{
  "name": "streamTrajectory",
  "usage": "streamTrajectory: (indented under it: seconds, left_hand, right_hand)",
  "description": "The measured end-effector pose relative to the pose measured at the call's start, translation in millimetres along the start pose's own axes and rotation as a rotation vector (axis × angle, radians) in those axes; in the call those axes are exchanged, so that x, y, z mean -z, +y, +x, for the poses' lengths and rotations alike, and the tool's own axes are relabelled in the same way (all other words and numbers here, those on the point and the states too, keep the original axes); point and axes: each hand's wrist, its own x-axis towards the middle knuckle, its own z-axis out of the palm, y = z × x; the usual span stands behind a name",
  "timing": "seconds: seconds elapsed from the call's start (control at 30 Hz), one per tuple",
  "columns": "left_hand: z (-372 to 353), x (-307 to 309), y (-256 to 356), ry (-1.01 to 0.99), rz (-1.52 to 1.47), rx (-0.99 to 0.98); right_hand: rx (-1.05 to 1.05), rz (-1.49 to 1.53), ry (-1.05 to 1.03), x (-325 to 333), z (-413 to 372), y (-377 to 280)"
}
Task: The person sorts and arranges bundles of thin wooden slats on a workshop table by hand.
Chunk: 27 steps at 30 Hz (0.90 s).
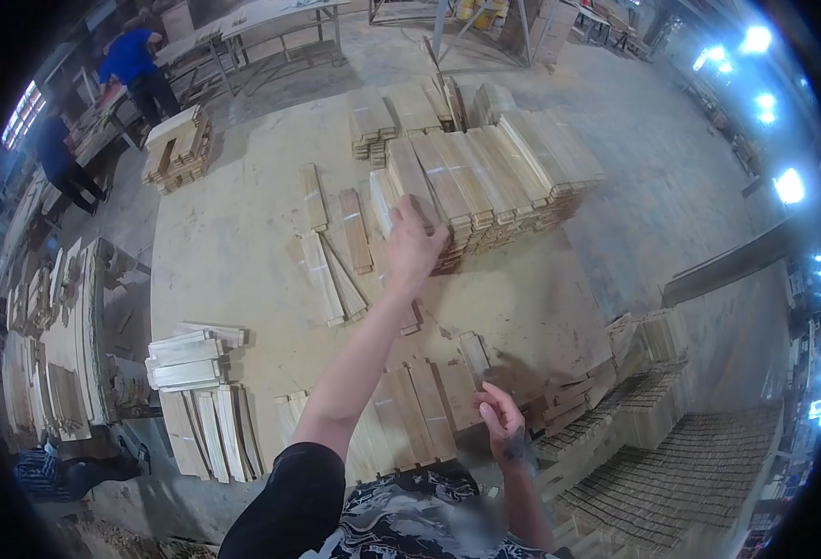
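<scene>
My left hand (413,240) reaches out to the near left end of a tall stack of wooden boards (490,172). Its fingers are closed around the end of a darker wooden board (409,170) at the stack's left side; the hand covers part of the grip. Closer to my body, my right hand (502,419) is held low over the table's near edge, fingers partly bent and apart, with nothing visible in it. Just beyond its fingertips a short wooden board (474,354) lies on the tabletop. A row of boards (410,410) lies between my arms.
Loose boards (355,228) lie on the large table (233,214) left of the stack. Smaller piles (187,359) sit at its left edge, another pile (177,149) at the far left corner. Stacked slats (681,475) stand at lower right. Two people (136,70) work at far benches.
</scene>
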Motion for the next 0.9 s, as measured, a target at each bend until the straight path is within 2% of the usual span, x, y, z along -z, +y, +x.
streamTrajectory:
  seconds: [0.1, 0.2, 0.3, 0.33, 0.43, 0.63, 0.73, 0.83, 0.9]
  left_hand:
    - [0.1, 26.7, -27.9, -0.130, -0.109, 0.081]
    - [-20.6, 55.1, -65.7, -0.320, -0.662, 0.416]
    - [-44.9, 74.0, -81.9, -0.508, -1.205, 0.624]
    - [-50.5, 73.7, -88.8, -0.530, -1.214, 0.638]
    - [-63.6, 80.3, -98.8, -0.501, -1.217, 0.624]
    - [-76.4, 96.0, -120.9, -0.389, -1.233, 0.737]
    - [-77.4, 86.1, -143.8, -0.347, -1.060, 0.752]
    - [-69.5, 69.4, -178.7, -0.509, -0.969, 0.752]
    - [-56.9, 56.8, -182.0, -0.544, -0.226, 0.616]
  right_hand:
    - [-0.029, -0.018, -0.017, -3.9, 10.2, -14.0]
    - [-0.010, -0.036, -0.060, -10.3, 22.4, -25.2]
    - [0.007, 0.009, -0.117, -18.6, 36.0, -16.6]
    - [0.004, 0.001, -0.140, -22.3, 39.1, -18.5]
    - [0.006, -0.031, -0.199, -36.5, 48.9, -29.3]
    - [0.027, -0.062, -0.259, -51.4, 52.9, -33.0]
    - [0.026, -0.086, -0.270, -52.4, 50.2, -30.7]
    - [0.019, -0.088, -0.259, -53.0, 47.5, -30.3]
    - [0.017, -0.077, -0.239, -51.5, 46.3, -28.4]
